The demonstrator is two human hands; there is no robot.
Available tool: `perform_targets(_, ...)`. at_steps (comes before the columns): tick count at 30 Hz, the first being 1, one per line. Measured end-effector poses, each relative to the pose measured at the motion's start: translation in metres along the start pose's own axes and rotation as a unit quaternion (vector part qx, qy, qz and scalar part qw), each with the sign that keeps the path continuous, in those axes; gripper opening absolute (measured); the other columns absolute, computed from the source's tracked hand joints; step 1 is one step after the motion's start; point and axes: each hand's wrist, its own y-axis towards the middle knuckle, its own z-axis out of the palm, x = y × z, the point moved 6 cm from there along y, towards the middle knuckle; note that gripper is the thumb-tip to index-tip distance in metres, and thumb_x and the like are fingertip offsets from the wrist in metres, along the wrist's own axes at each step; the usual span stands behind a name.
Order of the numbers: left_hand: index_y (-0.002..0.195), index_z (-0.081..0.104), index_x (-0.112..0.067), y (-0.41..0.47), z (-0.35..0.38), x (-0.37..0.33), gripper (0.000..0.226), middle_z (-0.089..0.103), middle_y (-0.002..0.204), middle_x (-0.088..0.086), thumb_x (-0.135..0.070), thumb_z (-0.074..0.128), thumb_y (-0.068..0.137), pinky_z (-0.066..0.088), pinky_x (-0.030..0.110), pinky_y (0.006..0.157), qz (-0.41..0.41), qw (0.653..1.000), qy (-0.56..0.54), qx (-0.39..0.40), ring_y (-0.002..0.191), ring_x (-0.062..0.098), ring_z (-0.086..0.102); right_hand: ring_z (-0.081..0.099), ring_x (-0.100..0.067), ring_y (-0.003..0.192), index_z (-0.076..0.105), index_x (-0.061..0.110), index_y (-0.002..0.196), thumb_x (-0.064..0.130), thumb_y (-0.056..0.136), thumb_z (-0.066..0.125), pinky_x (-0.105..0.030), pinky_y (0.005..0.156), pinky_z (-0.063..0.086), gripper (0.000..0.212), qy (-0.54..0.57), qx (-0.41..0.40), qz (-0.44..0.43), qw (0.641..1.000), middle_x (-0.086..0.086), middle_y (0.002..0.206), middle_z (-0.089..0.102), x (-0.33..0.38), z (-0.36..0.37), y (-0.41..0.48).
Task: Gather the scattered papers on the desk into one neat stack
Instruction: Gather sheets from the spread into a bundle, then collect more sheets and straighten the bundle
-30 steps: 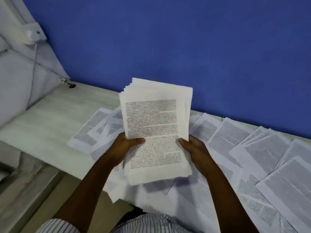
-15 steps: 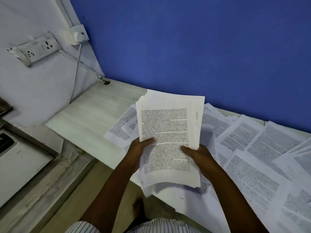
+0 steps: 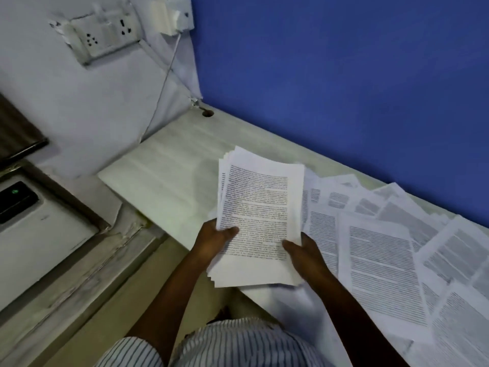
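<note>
The stack (image 3: 258,221) is a thick sheaf of printed sheets, its edges uneven and fanned at the top left, raised above the desk's (image 3: 169,176) near edge. The left hand (image 3: 214,239) grips its lower left side, thumb on the top page; the right hand (image 3: 304,252) grips the lower right corner. Loose papers (image 3: 383,260) lie overlapping across the desk to the right. A socket strip (image 3: 103,35) and adapter (image 3: 176,14) sit on the white wall, against a blue wall (image 3: 344,75) behind.
</note>
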Motion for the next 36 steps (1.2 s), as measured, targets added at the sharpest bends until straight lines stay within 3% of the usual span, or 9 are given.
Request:
perform_targets(4, 0.111, 0.070, -0.016, 0.018, -0.081, 0.008, 0.021, 0.073, 0.103, -0.005, -0.007, 0.068, 0.092, 0.057, 0.025, 0.083, 0.007, 0.997, 0.052, -0.055, 0.094, 0.014, 0.071, 0.055, -0.020, 0.116, 0.046, 0.013, 0.136, 0.017, 0.095, 0.056, -0.027, 0.097, 0.040, 0.043, -0.145, 0.066, 0.008, 0.987, -0.001, 0.126, 0.057, 0.005, 0.086, 0.026)
perform_targets(10, 0.117, 0.066, -0.013, 0.046, -0.168, 0.001, 0.027, 0.069, 0.104, -0.008, -0.002, 0.065, 0.092, 0.053, 0.012, 0.076, 0.020, 0.987, 0.110, -0.116, 0.089, 0.005, 0.065, 0.059, -0.020, 0.114, 0.049, 0.013, 0.130, 0.021, 0.086, 0.056, -0.033, 0.098, 0.049, 0.045, -0.166, 0.154, -0.015, 0.974, 0.003, 0.120, 0.061, 0.032, 0.173, 0.063)
perform_targets(14, 0.123, 0.060, -0.004, 0.075, -0.199, 0.015, 0.035, 0.067, 0.116, 0.004, -0.009, 0.070, 0.089, 0.050, 0.022, 0.082, -0.026, 0.972, 0.195, -0.126, 0.103, 0.022, 0.064, 0.062, -0.016, 0.084, 0.047, 0.019, 0.115, 0.007, 0.085, 0.057, -0.023, 0.060, 0.051, 0.034, -0.168, 0.161, 0.028, 0.972, -0.004, 0.105, 0.060, 0.031, 0.193, 0.073)
perform_targets(21, 0.106, 0.059, -0.002, 0.081, -0.205, 0.013, 0.024, 0.063, 0.111, 0.017, -0.015, 0.066, 0.088, 0.044, 0.030, 0.079, -0.007, 0.936, 0.293, -0.195, 0.105, 0.034, 0.062, 0.058, -0.017, 0.058, 0.057, 0.015, 0.109, 0.007, 0.088, 0.063, -0.024, 0.047, 0.043, 0.023, -0.078, 0.127, 0.104, 0.983, -0.008, 0.078, 0.065, 0.004, 0.174, 0.063)
perform_targets(24, 0.134, 0.052, -0.003, 0.080, -0.177, 0.007, 0.046, 0.053, 0.138, 0.017, -0.016, 0.064, 0.092, 0.040, 0.032, 0.101, 0.034, 0.932, 0.315, -0.177, 0.126, 0.032, 0.053, 0.064, -0.017, 0.079, 0.066, 0.014, 0.108, 0.014, 0.088, 0.065, -0.030, 0.073, 0.050, 0.020, -0.172, 0.030, 0.002, 0.985, -0.004, 0.094, 0.070, -0.001, 0.134, 0.051)
perform_targets(27, 0.133, 0.055, -0.004, 0.076, -0.123, 0.010, 0.045, 0.056, 0.135, 0.013, -0.016, 0.066, 0.092, 0.035, 0.024, 0.101, 0.089, 0.935, 0.332, -0.090, 0.125, 0.029, 0.053, 0.060, -0.025, 0.106, 0.063, 0.011, 0.115, 0.027, 0.082, 0.074, -0.036, 0.092, 0.048, 0.038, -0.304, -0.100, -0.077, 0.944, -0.006, 0.113, 0.062, -0.014, 0.097, 0.027)
perform_targets(31, 0.123, 0.063, -0.005, 0.065, -0.041, 0.027, 0.054, 0.062, 0.124, 0.012, -0.042, 0.053, 0.085, 0.047, 0.038, 0.101, 0.143, 0.915, 0.373, 0.060, 0.116, 0.030, 0.059, 0.023, -0.035, 0.146, 0.027, 0.013, 0.150, 0.071, 0.073, 0.065, -0.055, 0.114, 0.023, 0.104, -0.480, -0.107, 0.029, 0.870, -0.016, 0.158, 0.025, -0.044, 0.078, 0.008)
perform_targets(33, 0.128, 0.060, -0.006, 0.059, -0.009, 0.029, 0.055, 0.059, 0.130, 0.010, -0.039, 0.052, 0.085, 0.043, 0.039, 0.106, 0.153, 0.896, 0.400, 0.116, 0.122, 0.028, 0.055, -0.002, -0.037, 0.151, 0.008, 0.012, 0.156, 0.077, 0.075, 0.057, -0.059, 0.117, 0.007, 0.114, -0.494, -0.084, 0.070, 0.862, -0.017, 0.164, -0.002, -0.057, 0.078, 0.004)
perform_targets(36, 0.135, 0.053, -0.005, 0.059, 0.020, 0.025, 0.051, 0.054, 0.137, 0.012, -0.026, 0.062, 0.089, 0.040, 0.037, 0.109, 0.163, 0.877, 0.425, 0.152, 0.128, 0.029, 0.049, -0.001, -0.037, 0.151, 0.008, 0.012, 0.156, 0.080, 0.076, 0.051, -0.060, 0.116, 0.012, 0.113, -0.498, -0.104, 0.072, 0.858, -0.018, 0.164, -0.003, -0.060, 0.074, 0.002)
